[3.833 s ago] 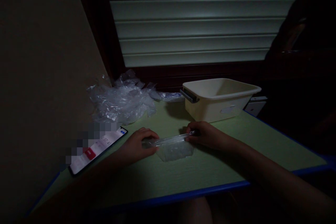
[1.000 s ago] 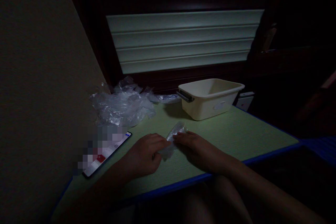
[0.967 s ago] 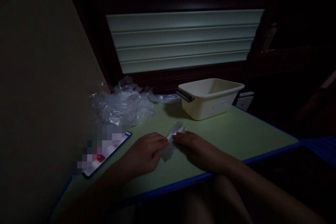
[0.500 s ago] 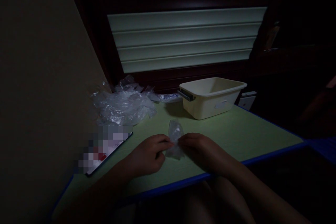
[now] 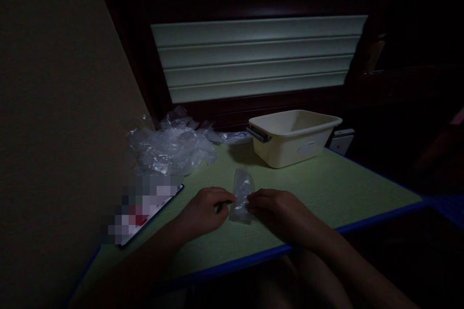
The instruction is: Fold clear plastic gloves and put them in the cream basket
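Film (image 5: 242, 189), a small piece of clear plastic, lies on the pale green worktop (image 5: 366, 181), nearer the front edge than the back, between the person's two hands. Its long way runs roughly from front to back; the surface is creased and catches the light, and whether it is one layer or several cannot be told.

The left hand (image 5: 207, 211) has its forefinger at the film's left side, thumb curled close beneath with only a narrow gap. The right hand (image 5: 279, 206) has its fingers bunched together at the right side; that thumb is hidden, so I cannot tell whether either hand truly pinches the plastic or just presses it.

It should handle as something next to weightless, limp and rather slippery, apt to wrinkle or slide under a light push and perhaps to tear if pulled hard. The side edges, a little below the middle, look the best place to take hold, with fingertips flat and one hand steadying.

Toward the back left corner sits a loose heap of similar plastic (image 5: 174, 147). A cream tub (image 5: 295, 149) with a grey handle stands near the back edge, right of centre, and a phone (image 5: 152, 210) lies by the left edge.
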The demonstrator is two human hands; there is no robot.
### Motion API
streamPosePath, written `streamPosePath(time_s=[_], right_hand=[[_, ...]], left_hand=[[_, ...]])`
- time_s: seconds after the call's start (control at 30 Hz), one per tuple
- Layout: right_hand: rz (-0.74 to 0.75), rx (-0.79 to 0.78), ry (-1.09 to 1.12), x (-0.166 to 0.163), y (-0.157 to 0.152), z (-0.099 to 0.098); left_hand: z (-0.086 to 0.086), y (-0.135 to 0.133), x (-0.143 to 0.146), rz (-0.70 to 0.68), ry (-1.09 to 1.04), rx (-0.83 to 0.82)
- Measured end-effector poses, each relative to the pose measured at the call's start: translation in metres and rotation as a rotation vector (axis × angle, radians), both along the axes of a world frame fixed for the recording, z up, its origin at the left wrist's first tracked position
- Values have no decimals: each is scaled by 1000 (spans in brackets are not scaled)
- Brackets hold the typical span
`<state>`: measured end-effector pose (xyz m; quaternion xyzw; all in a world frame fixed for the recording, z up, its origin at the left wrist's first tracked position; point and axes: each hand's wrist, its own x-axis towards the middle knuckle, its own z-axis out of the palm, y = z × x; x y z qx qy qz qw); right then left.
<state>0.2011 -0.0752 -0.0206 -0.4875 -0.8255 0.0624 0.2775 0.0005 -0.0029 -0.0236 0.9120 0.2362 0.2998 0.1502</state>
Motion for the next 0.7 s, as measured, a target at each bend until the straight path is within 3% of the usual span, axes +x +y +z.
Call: streamPosePath(time_s=[0.23,0.47,0.7], right_hand=[[-48,-17,-169,-4,3,6],[-60,-60,79,-1,7,5],[37,-94,235,0,4,3]], left_hand=[[-1,3,2,-38,-23,12],[2,0,4,-50,-9,-51],[0,4,2,-45,-10,-92]])
